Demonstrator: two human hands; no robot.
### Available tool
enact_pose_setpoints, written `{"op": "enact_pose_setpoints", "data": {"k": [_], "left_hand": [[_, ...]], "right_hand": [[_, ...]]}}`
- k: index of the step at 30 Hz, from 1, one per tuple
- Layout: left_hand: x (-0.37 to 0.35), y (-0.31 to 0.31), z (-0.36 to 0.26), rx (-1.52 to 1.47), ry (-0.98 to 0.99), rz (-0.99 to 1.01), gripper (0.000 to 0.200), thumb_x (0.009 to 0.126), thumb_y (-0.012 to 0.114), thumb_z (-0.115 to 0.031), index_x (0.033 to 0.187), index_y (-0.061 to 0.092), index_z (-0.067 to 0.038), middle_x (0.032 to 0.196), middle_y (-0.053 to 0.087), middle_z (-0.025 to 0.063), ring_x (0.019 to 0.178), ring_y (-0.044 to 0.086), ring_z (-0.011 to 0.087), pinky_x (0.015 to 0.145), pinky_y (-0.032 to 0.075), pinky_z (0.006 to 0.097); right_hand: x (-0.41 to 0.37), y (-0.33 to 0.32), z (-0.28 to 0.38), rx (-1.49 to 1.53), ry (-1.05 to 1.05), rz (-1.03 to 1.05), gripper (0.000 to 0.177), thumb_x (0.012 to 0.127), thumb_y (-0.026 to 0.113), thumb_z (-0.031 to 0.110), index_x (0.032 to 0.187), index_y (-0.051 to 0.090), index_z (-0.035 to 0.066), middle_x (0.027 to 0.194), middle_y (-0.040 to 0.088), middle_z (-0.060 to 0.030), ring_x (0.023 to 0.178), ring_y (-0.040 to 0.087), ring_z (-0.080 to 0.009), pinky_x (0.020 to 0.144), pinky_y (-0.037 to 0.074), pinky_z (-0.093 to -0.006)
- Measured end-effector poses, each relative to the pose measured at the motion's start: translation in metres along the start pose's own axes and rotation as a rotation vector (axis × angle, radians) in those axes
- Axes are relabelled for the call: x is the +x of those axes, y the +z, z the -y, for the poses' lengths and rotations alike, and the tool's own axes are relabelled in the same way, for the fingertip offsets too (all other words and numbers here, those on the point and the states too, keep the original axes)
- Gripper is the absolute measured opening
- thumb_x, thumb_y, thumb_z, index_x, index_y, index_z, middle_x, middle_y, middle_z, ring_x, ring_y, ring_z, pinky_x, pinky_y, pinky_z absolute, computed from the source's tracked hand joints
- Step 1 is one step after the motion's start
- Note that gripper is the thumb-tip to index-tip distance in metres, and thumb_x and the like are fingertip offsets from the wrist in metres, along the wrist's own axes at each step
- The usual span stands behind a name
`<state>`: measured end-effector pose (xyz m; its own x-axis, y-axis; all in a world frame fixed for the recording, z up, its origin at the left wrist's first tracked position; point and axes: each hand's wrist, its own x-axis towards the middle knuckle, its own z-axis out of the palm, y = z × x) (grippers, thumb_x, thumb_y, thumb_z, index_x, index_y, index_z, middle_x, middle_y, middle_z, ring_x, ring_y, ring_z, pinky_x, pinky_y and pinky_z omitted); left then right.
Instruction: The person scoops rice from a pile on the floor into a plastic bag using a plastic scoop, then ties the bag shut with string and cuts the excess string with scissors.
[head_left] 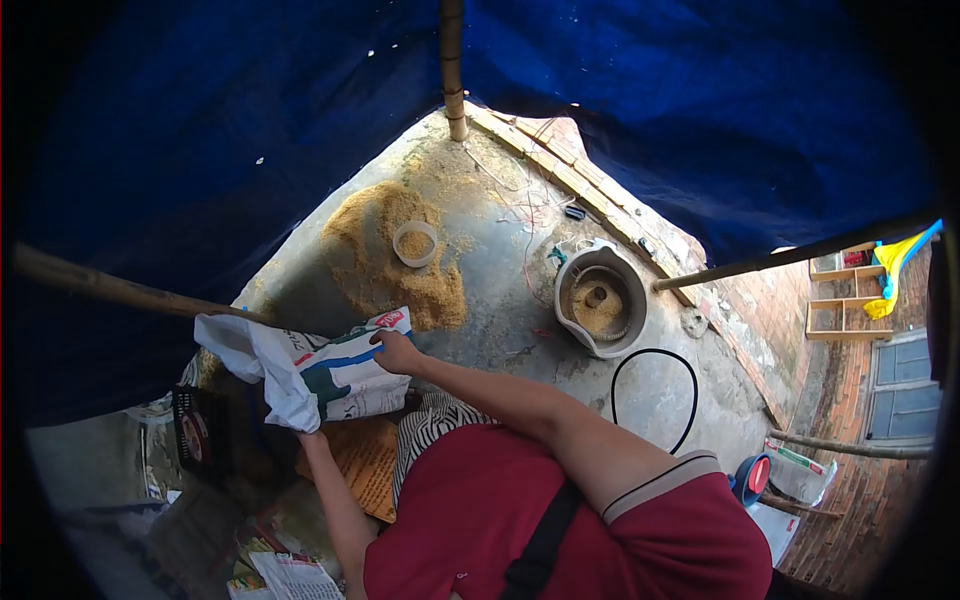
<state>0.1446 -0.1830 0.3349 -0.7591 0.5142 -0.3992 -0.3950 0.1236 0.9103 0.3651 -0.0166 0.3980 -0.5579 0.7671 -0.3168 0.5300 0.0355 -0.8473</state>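
A white woven sack (350,375) with green, blue and red print is held up in front of my body, at the left of the head view. My right hand (398,353) is closed on its printed side near the right edge. At the sack's lower left, my left hand (312,441) grips the crumpled white part, its fingers mostly hidden behind the material. Beyond the sack, a heap of yellowish grain or husks (440,295) is spread on the concrete floor. A white round tub (430,230) sits in that heap with some of the same material inside.
A large grey round basin (637,320) with a central hub holds similar material. Beside it a black cable (697,390) loops over the floor. Bamboo poles (453,70) support a blue tarp. A dark fan-like appliance (190,425) stands at left; a wooden rack (845,302) is at right.
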Motion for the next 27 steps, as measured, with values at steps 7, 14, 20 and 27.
{"op": "enact_pose_setpoints", "data": {"k": [7,14,20,27], "left_hand": [[-0.037,0.025,0.01,0.07,0.095,-0.094,0.051,0.085,0.058,-0.012,0.131,0.036,-0.007,0.12,0.048,0.006,0.108,0.047,0.0193,0.091,0.041,0.0303],[-0.147,0.088,-0.061,0.454,0.226,-0.284,0.103,0.062,0.072,0.003,0.136,0.0,0.0,0.132,0.028,0.023,0.117,0.039,0.0316,0.102,0.033,0.0396],[-0.177,0.106,-0.077,0.774,0.594,-0.257,0.08,0.065,0.071,-0.007,0.132,0.028,-0.001,0.127,0.026,0.0278,0.121,0.024,0.0395,0.098,0.031,0.0453],[-0.184,0.129,-0.08,0.903,0.562,0.078,0.062,0.074,0.066,-0.008,0.128,0.036,-0.002,0.127,0.032,0.0226,0.12,0.03,0.0366,0.097,0.031,0.0432]], "right_hand": [[-0.065,-0.053,-0.021,0.102,0.074,-0.148,0.04,0.07,0.052,0.014,0.107,0.056,-0.001,0.104,0.056,-0.0248,0.1,0.053,-0.0374,0.089,0.042,-0.041],[-0.124,-0.059,-0.078,0.159,0.223,-0.271,0.039,0.071,0.058,0.013,0.107,0.056,0.0,0.107,0.057,-0.0196,0.108,0.047,-0.0354,0.093,0.038,-0.0413],[-0.158,-0.093,-0.084,0.199,0.25,-0.323,0.038,0.071,0.059,0.016,0.105,0.057,-0.001,0.104,0.058,-0.0234,0.105,0.049,-0.0362,0.09,0.041,-0.0404],[-0.156,-0.102,-0.088,0.227,0.268,-0.389,0.035,0.072,0.057,0.015,0.104,0.059,0.0,0.104,0.057,-0.0229,0.099,0.054,-0.0342,0.087,0.043,-0.0389]]}}
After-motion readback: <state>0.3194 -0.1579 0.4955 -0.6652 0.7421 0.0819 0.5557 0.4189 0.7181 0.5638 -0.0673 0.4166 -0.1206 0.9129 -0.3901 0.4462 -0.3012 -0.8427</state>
